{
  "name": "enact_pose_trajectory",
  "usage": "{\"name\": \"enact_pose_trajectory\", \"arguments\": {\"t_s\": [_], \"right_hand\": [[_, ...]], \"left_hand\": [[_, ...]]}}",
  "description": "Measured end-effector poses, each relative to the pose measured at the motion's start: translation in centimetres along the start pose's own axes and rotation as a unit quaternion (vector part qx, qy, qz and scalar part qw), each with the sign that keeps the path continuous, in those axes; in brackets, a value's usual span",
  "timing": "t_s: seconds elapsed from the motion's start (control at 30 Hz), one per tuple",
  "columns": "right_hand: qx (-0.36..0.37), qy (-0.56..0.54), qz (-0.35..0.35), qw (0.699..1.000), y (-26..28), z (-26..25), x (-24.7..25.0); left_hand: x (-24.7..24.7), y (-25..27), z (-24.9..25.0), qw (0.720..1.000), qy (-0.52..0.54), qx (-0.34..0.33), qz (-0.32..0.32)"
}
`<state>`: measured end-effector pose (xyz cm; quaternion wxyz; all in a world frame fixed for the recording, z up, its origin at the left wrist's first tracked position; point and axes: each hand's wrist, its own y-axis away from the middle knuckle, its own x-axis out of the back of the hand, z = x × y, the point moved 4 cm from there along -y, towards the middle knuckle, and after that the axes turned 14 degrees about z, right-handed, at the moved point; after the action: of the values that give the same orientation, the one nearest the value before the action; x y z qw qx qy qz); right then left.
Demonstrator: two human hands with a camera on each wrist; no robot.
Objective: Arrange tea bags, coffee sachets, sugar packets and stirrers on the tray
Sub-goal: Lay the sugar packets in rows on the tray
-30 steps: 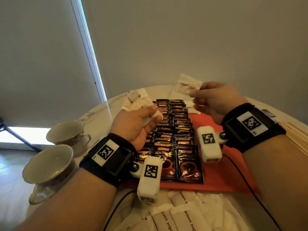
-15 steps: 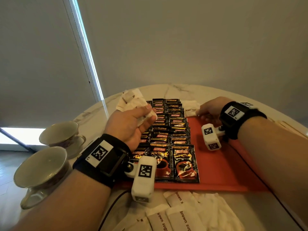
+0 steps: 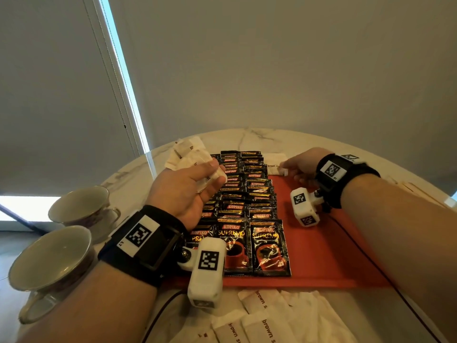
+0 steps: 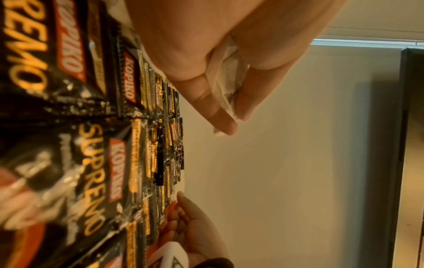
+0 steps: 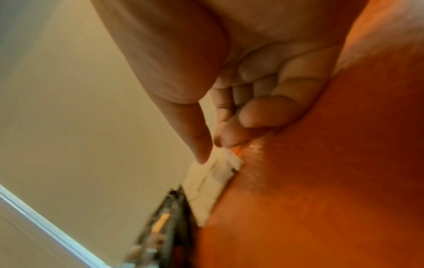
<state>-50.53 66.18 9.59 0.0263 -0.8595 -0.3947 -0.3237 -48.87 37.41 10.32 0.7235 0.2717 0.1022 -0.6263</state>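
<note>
Both hands pinch white sugar packets: left (image 3: 188,186) a bunch (image 3: 190,159); right (image 3: 300,167) one (image 3: 275,163).

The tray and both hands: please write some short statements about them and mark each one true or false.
1. The left hand holds a bunch of white sugar packets above the coffee sachets. True.
2. The right hand is at the near edge of the red tray. False: it is at the far edge, at a white sugar packet lying there.
3. The coffee sachets lie in overlapping rows on the tray. True.
4. Two cups stand on the tray. False: they stand on the table, left of the tray.
5. More sugar packets lie on the table near the person. True.
</note>
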Motion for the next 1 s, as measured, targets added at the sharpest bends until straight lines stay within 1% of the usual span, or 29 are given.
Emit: {"name": "enact_pose_trajectory", "arguments": {"t_s": [0.07, 0.13, 0.27, 0.4, 0.47, 0.53, 0.57, 0.6, 0.67, 0.73, 0.77, 0.8, 0.87, 1.0], "right_hand": [[-0.011, -0.032, -0.042, 0.999, 0.4, -0.2, -0.4], [-0.016, -0.040, -0.084, 0.996, 0.9, -0.5, -0.9], [-0.013, -0.010, -0.070, 0.997, 0.8, -0.8, -1.4], [-0.034, -0.051, -0.069, 0.996, 0.6, -0.5, -1.3], [-0.028, -0.099, -0.064, 0.993, 1.2, -0.6, -1.0], [0.004, -0.168, -0.051, 0.984, 2.7, -1.2, -0.2], [0.026, -0.198, -0.060, 0.978, 4.0, -1.5, 0.2], [0.048, -0.220, -0.087, 0.970, 5.5, -2.0, 0.3], [0.091, -0.230, -0.174, 0.953, 9.1, -2.7, 0.1], [0.146, -0.187, -0.238, 0.942, 12.1, -3.1, -0.5], [0.173, -0.162, -0.250, 0.939, 13.1, -3.2, -0.9], [0.194, -0.149, -0.247, 0.938, 13.7, -3.3, -1.2], [0.212, -0.162, -0.227, 0.937, 13.9, -3.5, -1.3], [0.205, -0.198, -0.186, 0.940, 13.0, -3.4, -0.9]], "left_hand": [[-0.1, 0.1, 0.0, 1.000, 0.001, 0.002, -0.001], [-0.2, 0.2, -0.1, 1.000, 0.001, 0.002, -0.005], [-0.4, 0.7, -0.3, 1.000, 0.008, 0.018, -0.021], [-0.7, 1.4, -0.4, 0.997, 0.016, 0.056, -0.044], [-1.0, 1.7, -0.7, 0.996, 0.003, 0.062, -0.064], [-1.1, 1.9, -0.8, 0.995, -0.018, 0.060, -0.079], [-1.2, 2.1, -0.9, 0.994, -0.030, 0.057, -0.085], [-1.3, 2.3, -0.9, 0.993, -0.042, 0.054, -0.093], [-1.4, 2.7, -0.8, 0.992, -0.065, 0.041, -0.103], [-1.4, 3.0, -0.9, 0.991, -0.086, 0.025, -0.103], [-1.3, 3.2, -0.9, 0.990, -0.092, 0.019, -0.101], [-1.3, 3.3, -0.9, 0.991, -0.097, 0.014, -0.095], [-1.3, 3.4, -0.8, 0.991, -0.097, 0.017, -0.086], [-1.1, 3.4, -0.4, 0.993, -0.087, 0.044, -0.059]]}}
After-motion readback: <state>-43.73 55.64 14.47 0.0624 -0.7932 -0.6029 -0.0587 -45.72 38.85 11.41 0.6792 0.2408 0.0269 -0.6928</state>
